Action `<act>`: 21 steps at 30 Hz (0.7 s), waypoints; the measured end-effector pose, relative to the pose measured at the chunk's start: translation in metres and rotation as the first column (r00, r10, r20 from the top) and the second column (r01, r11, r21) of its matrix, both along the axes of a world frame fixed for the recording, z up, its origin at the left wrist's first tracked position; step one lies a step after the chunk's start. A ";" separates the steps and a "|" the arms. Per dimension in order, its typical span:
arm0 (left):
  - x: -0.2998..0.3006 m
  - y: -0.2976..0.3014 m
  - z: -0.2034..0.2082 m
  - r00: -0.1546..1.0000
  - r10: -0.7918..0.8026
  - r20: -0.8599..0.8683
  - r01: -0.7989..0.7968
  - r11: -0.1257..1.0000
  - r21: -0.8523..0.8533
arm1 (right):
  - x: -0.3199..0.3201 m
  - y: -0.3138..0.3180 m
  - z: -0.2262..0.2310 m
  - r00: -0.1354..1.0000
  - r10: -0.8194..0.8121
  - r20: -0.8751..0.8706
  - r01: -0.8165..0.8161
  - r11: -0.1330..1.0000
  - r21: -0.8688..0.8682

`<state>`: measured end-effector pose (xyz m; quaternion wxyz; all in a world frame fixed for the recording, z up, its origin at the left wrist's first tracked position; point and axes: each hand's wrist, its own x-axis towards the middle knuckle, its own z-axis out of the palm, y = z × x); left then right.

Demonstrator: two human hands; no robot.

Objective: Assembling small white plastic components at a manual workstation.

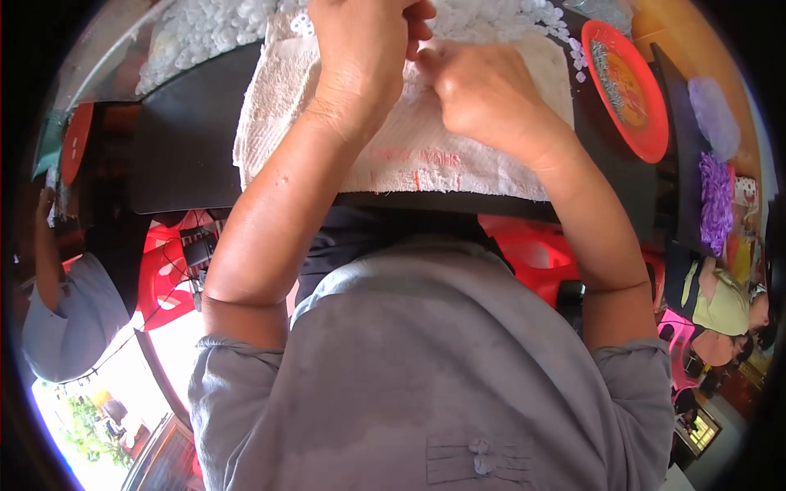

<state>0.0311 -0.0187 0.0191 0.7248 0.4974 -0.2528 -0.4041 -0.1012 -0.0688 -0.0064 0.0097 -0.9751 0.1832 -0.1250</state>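
Observation:
My left hand (368, 49) is over the far part of a cream towel (393, 176), its fingers curled and partly cut off by the upper edge. Just right of it, my right hand (487, 90) has its fingers folded in, the fingertips slightly blurred and close to the left hand's fingers. Whatever either hand pinches is hidden or too small to make out. Beyond the towel lies a heap of small white plastic pieces (499, 20), with a few loose ones (578, 57) to the right of the towel.
On the black table (184, 155), a red plate (657, 123) at the right holds many small metal pins (607, 82). More white pieces (205, 37) pile up at the far left. A purple bundle (715, 200) lies farther right. Other people sit at both sides.

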 end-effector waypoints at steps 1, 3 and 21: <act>0.002 -0.002 -0.004 1.000 -0.003 0.012 0.003 1.000 -0.016 | 0.001 0.000 0.001 1.000 -0.003 0.012 0.003 1.000 -0.016; 0.003 -0.005 -0.010 1.000 0.024 0.009 -0.023 0.998 -0.066 | 0.002 0.000 0.000 0.999 -0.008 -0.054 0.006 0.999 -0.033; -0.015 0.005 -0.009 0.844 -0.269 0.463 0.343 0.936 -0.081 | -0.045 -0.043 0.041 0.863 -0.328 0.385 -0.247 0.391 0.886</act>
